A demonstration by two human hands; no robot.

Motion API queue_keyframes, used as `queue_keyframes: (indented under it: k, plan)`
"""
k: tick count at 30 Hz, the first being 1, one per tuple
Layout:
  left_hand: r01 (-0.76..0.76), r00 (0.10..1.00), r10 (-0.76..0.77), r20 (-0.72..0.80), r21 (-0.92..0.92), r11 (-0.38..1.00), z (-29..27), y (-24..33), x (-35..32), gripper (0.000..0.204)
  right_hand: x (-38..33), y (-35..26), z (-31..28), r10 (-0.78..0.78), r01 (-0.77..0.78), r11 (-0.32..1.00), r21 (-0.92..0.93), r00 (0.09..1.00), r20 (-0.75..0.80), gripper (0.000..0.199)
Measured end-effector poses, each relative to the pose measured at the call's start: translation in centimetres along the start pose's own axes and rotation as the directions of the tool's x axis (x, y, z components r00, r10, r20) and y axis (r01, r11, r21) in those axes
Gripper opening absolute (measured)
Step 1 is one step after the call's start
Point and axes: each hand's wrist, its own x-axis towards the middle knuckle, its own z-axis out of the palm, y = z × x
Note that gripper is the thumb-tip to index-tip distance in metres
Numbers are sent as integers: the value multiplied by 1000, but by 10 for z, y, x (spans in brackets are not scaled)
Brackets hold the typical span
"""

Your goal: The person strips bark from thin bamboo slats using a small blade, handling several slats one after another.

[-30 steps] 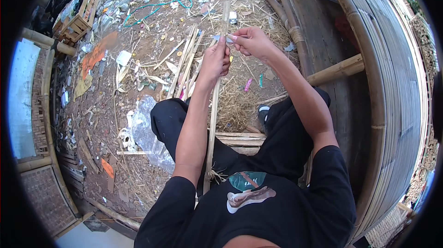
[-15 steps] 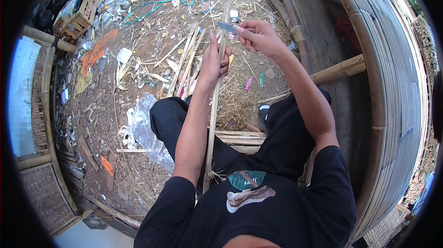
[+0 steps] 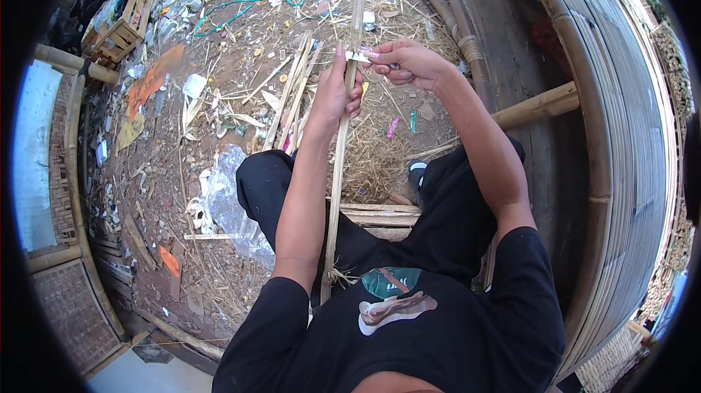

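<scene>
A long, narrow bamboo strip (image 3: 338,196) runs from beside my waist up past both hands. My left hand (image 3: 335,93) is closed around it, with the thumb stretched along its near side. In my right hand (image 3: 409,64) a small knife (image 3: 358,56) is pinched, its bright blade lying across the strip just above my left fingers. The knife's handle is mostly hidden in my grip. Frayed fibres (image 3: 337,276) hang from the strip near its lower end.
Several bamboo strips (image 3: 293,93) lean beyond my left knee. Clear plastic sheeting (image 3: 234,207) lies to the left, and straw (image 3: 372,166) between my feet. A bamboo bench (image 3: 621,137) stands along my right. Farther off are a wooden crate (image 3: 124,24) and a green cord (image 3: 252,4).
My right hand has moved slightly down and nearer, bringing the knife down the strip toward my left fingers. The blade now catches the light. My left hand keeps its hold.
</scene>
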Motion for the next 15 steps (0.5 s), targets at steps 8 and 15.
queue_keyframes:
  k: [8, 15]
  plan:
    - [0, 998, 0, 58, 15, 1000, 3, -4, -2, 65, 6, 3, 2, -21, 19, 999, -28, 997, -80, 18]
    - [-17, 999, 19, -32, 67, 998, 0, -8, 2, 65, 11, 6, 19, -486, 167, 683, -711, 831, -271, 19]
